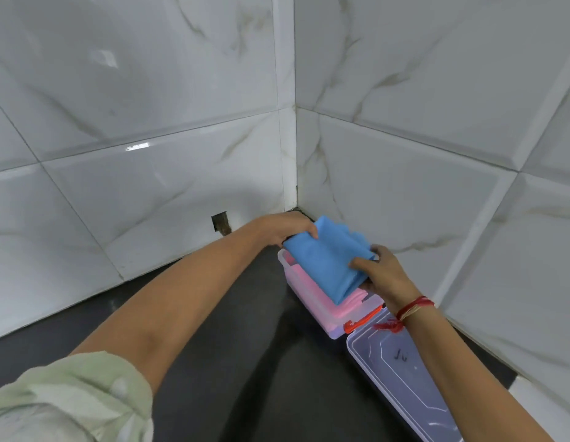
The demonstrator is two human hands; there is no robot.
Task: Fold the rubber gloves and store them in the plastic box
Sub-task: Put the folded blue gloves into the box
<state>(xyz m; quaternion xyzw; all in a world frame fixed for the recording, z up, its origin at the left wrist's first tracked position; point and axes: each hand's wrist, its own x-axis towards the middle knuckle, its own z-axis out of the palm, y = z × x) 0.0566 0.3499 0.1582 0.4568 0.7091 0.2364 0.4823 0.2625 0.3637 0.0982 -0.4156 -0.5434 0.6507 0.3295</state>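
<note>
The folded blue glove (328, 260) was held over the open plastic box (312, 301), its lower edge reaching down onto the pink glove (315, 288) that already lay folded inside. It hung between the two hands, tilted, with its upper corner toward the wall corner and its lower corner over the near end of the box.

The left hand (287, 229) gripped the glove's far left edge, fingers curled over the top of the blue material. The right hand (384, 272) was closed on the glove's right edge, the thumb pressing on top and the other fingers tucked underneath. Both hands were therefore clamped on the same glove, one on each side of it.

The box sat on a dark countertop (232, 362), pushed close to the corner where two white marble-patterned tiled walls (149, 122) met. An orange latch (362, 320) showed at the near end of the box. Just beside that end lay the clear lid (401, 374), flat on the counter under the right forearm.

A red thread band (413, 307) circled the right wrist, and a pale green rolled sleeve (73, 400) covered the left upper arm.
</note>
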